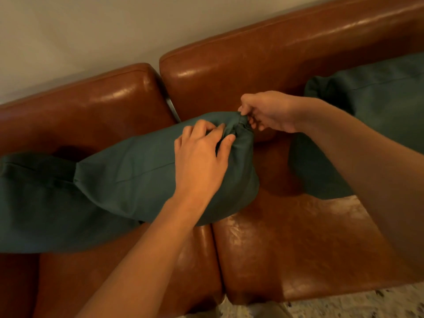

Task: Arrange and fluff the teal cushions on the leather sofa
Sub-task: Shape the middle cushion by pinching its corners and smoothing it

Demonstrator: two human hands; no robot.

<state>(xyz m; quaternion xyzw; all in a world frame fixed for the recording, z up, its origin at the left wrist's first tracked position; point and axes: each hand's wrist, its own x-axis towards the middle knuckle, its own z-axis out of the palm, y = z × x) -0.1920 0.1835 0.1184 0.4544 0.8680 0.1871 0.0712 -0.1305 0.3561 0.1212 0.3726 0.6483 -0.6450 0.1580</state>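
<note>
A teal cushion (142, 171) lies across the brown leather sofa (286, 244), over the gap between two seat pads. My left hand (199, 157) presses on its right end with fingers pinching the fabric. My right hand (266, 111) pinches the bunched corner of that same cushion at its top right. A second teal cushion (29, 203) lies at the far left, partly under the first. A third teal cushion (371, 111) leans against the backrest on the right, partly hidden by my right forearm.
The sofa's backrest pads (241, 65) run along a pale wall (80, 31). A speckled floor or rug (344, 304) shows below the seat's front edge.
</note>
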